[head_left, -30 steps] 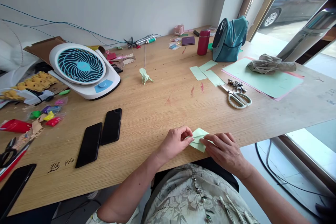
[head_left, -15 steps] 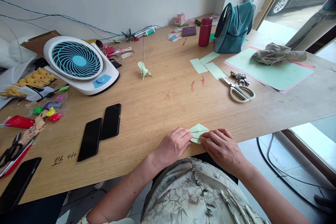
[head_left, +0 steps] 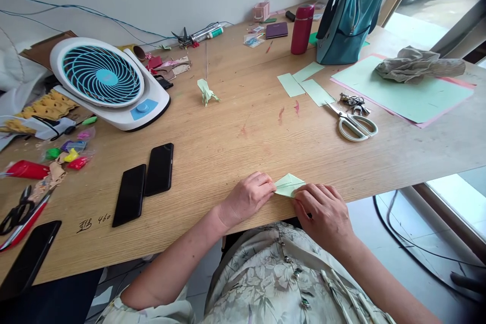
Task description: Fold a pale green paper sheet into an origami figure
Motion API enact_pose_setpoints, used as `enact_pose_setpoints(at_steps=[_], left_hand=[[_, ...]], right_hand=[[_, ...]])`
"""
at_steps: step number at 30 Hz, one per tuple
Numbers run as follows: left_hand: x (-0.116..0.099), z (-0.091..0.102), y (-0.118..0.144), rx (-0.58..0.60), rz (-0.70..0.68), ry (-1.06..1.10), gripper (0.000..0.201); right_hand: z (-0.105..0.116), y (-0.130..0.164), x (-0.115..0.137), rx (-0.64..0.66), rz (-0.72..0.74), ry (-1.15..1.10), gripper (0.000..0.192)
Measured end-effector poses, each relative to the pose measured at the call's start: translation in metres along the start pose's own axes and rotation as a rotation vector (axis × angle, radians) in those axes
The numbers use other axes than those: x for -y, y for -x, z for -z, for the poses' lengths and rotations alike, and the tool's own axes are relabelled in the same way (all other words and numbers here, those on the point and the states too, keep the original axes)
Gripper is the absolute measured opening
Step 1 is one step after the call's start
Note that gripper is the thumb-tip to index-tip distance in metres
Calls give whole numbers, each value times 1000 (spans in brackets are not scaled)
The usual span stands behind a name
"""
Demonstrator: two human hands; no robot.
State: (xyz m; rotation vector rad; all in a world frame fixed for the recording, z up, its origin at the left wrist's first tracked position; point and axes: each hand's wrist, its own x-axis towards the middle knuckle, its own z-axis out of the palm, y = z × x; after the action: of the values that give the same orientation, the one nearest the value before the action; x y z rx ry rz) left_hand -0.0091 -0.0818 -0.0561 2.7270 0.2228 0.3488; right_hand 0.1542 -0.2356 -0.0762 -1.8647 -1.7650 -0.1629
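A small folded piece of pale green paper (head_left: 288,184) lies at the near edge of the wooden table (head_left: 235,131). My left hand (head_left: 248,197) pinches its left corner against the table. My right hand (head_left: 324,212) presses down on its right side with the fingertips. Both hands meet over the paper, and part of it is hidden under my fingers. A finished green paper figure (head_left: 207,92) stands farther back in the middle of the table.
Two black phones (head_left: 146,180) lie to the left, a third (head_left: 26,263) at the near left edge. A white and blue fan (head_left: 106,81) stands back left. Scissors (head_left: 355,124), green paper strips (head_left: 306,86), a large green sheet (head_left: 402,96), a teal bag (head_left: 347,17) and a red bottle (head_left: 301,28) are to the right.
The folded paper looks smaller and flatter than a second ago, with my fingers pressed closer over it. The view has tilted down slightly, so the table's things sit higher in frame.
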Motion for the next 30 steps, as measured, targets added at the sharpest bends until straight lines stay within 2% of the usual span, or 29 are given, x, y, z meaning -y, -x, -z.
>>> enact_pose_setpoints(at_steps=[11,16,24,30], left_hand=[[3,-3,1,-67,83,193,22],[3,-4,1,-64,134,245,16],[-2,0,-5,21,220,156,4],[-5,-1,-6,25,191,90,15]], right_hand=[[2,-8,1,16,-79,-5,18],[-2,-11,-3,46,-109,-54,9],[-6,-11,-9,53,-129,-105,6],[-7,-11,-9,59,-135,-104,8]])
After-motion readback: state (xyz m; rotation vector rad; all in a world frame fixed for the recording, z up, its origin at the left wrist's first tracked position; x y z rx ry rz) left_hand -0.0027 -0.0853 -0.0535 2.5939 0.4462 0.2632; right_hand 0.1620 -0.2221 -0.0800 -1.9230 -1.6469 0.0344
